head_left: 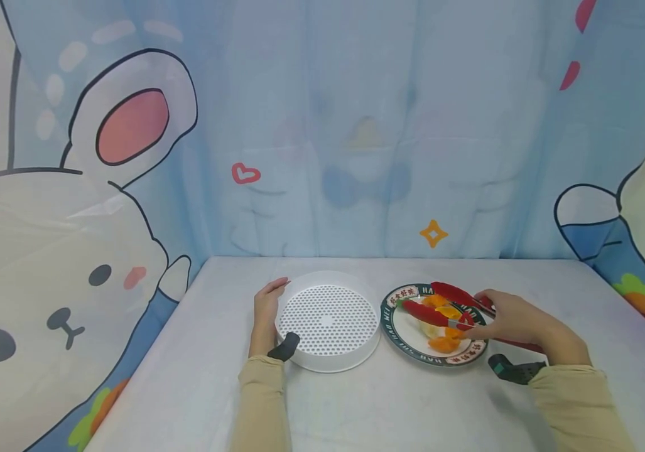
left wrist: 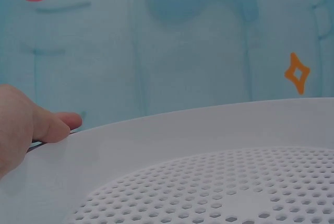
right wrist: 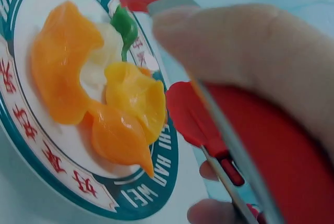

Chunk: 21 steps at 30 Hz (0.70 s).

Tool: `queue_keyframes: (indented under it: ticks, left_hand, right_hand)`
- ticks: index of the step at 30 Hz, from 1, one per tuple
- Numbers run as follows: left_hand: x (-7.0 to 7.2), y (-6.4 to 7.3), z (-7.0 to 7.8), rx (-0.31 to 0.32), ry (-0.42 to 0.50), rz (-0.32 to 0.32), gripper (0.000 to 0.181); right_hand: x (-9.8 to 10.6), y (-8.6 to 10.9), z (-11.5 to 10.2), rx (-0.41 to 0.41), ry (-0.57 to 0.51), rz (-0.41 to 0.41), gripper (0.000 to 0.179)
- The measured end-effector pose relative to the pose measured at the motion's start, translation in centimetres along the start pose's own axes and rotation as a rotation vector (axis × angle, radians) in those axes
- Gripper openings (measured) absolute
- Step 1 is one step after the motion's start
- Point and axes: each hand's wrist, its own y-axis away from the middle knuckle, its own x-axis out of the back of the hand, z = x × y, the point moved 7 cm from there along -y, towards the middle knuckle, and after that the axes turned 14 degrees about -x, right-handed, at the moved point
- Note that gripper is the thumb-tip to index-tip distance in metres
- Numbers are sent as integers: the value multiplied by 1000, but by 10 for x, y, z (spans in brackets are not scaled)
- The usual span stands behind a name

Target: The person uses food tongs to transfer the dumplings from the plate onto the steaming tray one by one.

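Left of centre in the head view, the left hand [head_left: 265,309] is resting against the left side of a white perforated tray [head_left: 329,362], probably to steady it; its fingers are lying at the rim, but I cannot tell whether they are pinching it. Toward the right, the right hand [head_left: 511,319] is grasping red tongs [head_left: 453,293], thumb and fingers apparently set on opposite arms so that the spread is staying under control. The tongs' two heads are standing apart over the plate [head_left: 412,353], and no piece is visibly being pinched between them. On that plate, filling the left of the right wrist view, orange pieces [right wrist: 62,65], a yellow piece [right wrist: 135,96], a pale piece [right wrist: 107,46] and a green piece [right wrist: 125,28] are lying close together. Tray and plate are sitting side by side on the white table [head_left: 384,408], presumably so each hand is working within easy reach.
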Motion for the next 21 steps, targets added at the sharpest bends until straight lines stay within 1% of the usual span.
queue_keyframes:
  ticks: [2, 6, 13, 17, 21]
  left_hand:
    - [0, 0, 0, 2, 13, -2, 29]
    - [1, -1, 1, -16, -14, -6, 28]
    - [1, -2, 1, -8, -34, -12, 30]
    - [2, -1, 1, -9, -42, -9, 29]
    - [1, 0, 3, -16, -41, -14, 29]
  right_hand:
    - [-1, 0, -2, 10, -3, -7, 110]
    - [-4, 0, -6, 20, -9, -37, 109]
    - [-8, -2, -8, -5, 1, -51, 115]
    - [-13, -4, -11, 5, 18, -56, 112]
    - [-13, -4, -12, 8, 33, -60, 107]
